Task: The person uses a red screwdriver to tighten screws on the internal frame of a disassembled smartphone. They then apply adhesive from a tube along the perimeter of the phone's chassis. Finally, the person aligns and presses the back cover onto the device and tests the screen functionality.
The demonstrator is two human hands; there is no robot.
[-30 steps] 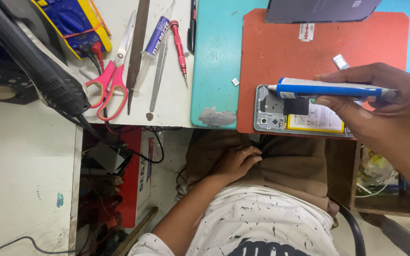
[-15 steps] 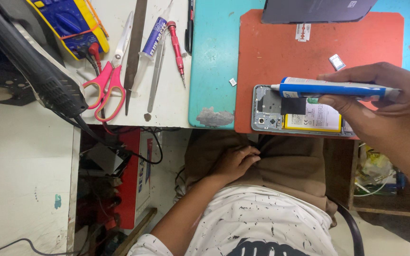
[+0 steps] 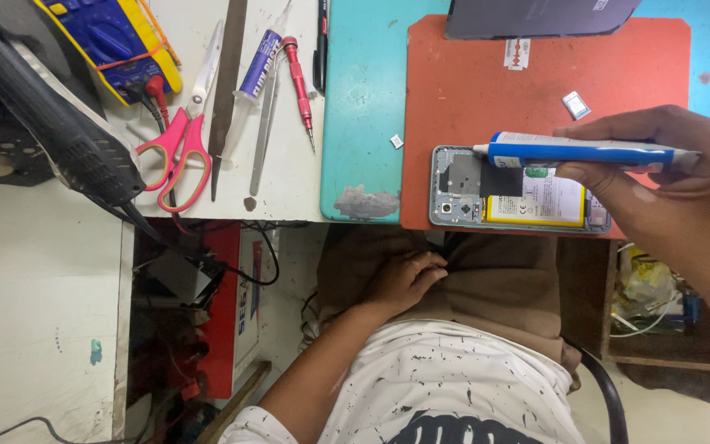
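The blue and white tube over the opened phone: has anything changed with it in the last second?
Hardly. The right hand still holds the blue and white tube level over the opened phone, its tip staying by the upper left part. The left hand stays on the lap. The pink scissors and red screwdriver lie as before.

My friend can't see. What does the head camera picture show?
A right hand holds a blue-and-white tube over an opened phone on an orange mat. The left hand rests in the lap; pink scissors lie nearby.
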